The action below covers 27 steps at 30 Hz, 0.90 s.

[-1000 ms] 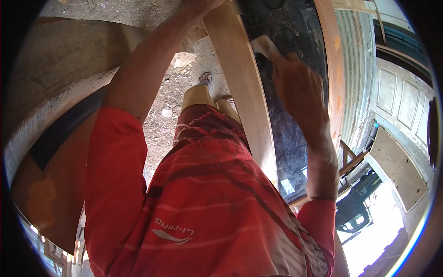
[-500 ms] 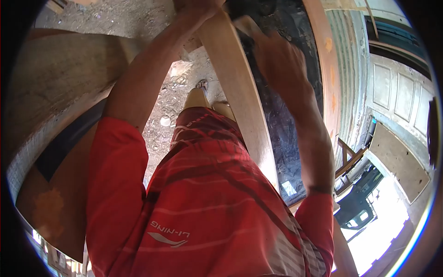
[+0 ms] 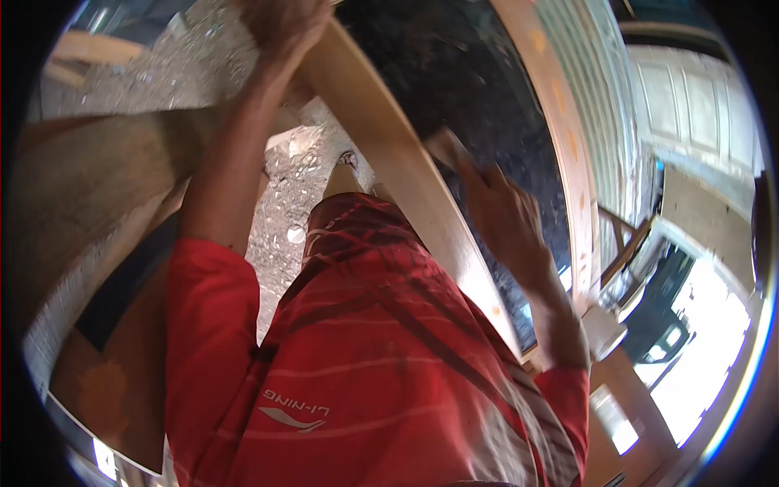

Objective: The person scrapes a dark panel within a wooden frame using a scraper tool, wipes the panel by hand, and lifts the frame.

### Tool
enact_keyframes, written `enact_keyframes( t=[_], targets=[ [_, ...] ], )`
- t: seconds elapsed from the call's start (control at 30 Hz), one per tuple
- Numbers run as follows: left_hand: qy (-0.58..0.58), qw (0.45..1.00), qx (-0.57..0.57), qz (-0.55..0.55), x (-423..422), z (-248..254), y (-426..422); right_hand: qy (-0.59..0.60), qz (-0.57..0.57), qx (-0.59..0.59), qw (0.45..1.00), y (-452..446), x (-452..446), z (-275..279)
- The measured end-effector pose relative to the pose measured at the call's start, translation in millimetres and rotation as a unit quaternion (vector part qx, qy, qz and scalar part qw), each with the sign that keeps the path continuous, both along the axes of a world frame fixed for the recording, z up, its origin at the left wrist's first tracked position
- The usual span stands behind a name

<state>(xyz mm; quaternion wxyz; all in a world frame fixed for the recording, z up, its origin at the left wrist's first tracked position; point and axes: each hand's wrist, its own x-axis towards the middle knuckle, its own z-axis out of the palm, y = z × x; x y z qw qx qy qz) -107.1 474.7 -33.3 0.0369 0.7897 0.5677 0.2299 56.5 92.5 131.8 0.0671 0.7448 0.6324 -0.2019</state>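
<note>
A long pale wooden frame side (image 3: 398,154) runs diagonally past my body, bordering a dark, smudged glossy panel (image 3: 454,65). My left hand (image 3: 288,28) is at the far end of that frame side, closed over its edge; the top of the view cuts off part of the hand. My right hand (image 3: 503,215) is over the dark panel and grips a small flat tan block (image 3: 448,150), which sticks out past the fingers toward the frame's inner edge. Slight blur hides the block's exact kind and whether it touches the wood.
The frame's other side (image 3: 560,138) has orange filler patches. Left of me is a large curved wooden board (image 3: 105,187). Debris litters the ground (image 3: 284,203). Corrugated sheeting (image 3: 592,105) and a white panelled door (image 3: 690,105) stand at right.
My right hand has drawn back toward my body along the frame with the tan block. The view has shifted, and my left hand now appears farther left, still at the frame's far end.
</note>
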Motion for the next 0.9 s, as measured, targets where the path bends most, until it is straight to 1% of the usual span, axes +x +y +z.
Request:
enact_keyframes(
  t=[0.03,0.07,0.1,0.17,0.2,0.27,0.33,0.4,0.47,0.5,0.57,0.6,0.67,0.77,0.87,0.9],
  targets=[
    [-0.014,0.999,0.027,-0.022,-4,-8,6,0.016,-0.003,0.047,0.999,20,-3,-7],
    [-0.004,1.000,-0.013,-0.004,-4,-7,8,0.018,-0.003,0.063,0.998,37,-5,-20],
    [-0.006,1.000,-0.001,-0.005,-1,-1,0,0.018,-0.003,0.077,0.997,51,-8,-31],
    [0.010,0.999,-0.021,-0.023,-5,-8,10,0.014,-0.017,0.064,0.998,66,-16,-41],
    [0.000,1.000,-0.028,-0.002,-1,0,2,0.026,-0.053,0.081,0.995,49,-14,-40],
    [-0.006,0.999,-0.041,-0.011,-3,-5,6,0.055,-0.106,0.116,0.986,9,-21,-42],
    [-0.011,0.999,-0.043,-0.014,0,2,1,0.067,-0.173,0.064,0.980,-53,-16,-22],
    [-0.004,0.999,-0.034,-0.012,-3,2,1,0.058,-0.230,0.039,0.971,-120,-14,-13],
    [0.008,0.999,-0.038,0.003,2,4,0,0.004,-0.246,0.075,0.966,-173,-16,-16],
    [0.010,0.999,-0.037,0.009,3,11,-2,-0.001,-0.266,0.085,0.960,-185,-19,-9],
    [0.028,0.998,-0.051,0.007,1,15,0,-0.017,-0.235,0.085,0.968,-188,-20,-16],
    [0.032,0.998,-0.060,0.006,3,15,-1,-0.001,-0.217,0.099,0.971,-175,-21,-17],
    [0.021,0.998,-0.051,-0.005,5,14,-6,0.029,-0.172,0.129,0.976,-123,-22,-21],
    [0.012,0.999,-0.028,-0.026,-8,8,1,0.015,-0.132,0.142,0.981,-76,-20,-25],
    [-0.002,0.998,-0.027,-0.058,-10,-6,18,0.019,-0.169,0.134,0.976,-101,-18,-28],
    [-0.011,0.997,-0.028,-0.065,-13,-10,20,0.017,-0.212,0.124,0.969,-116,-18,-26]
  ],
)
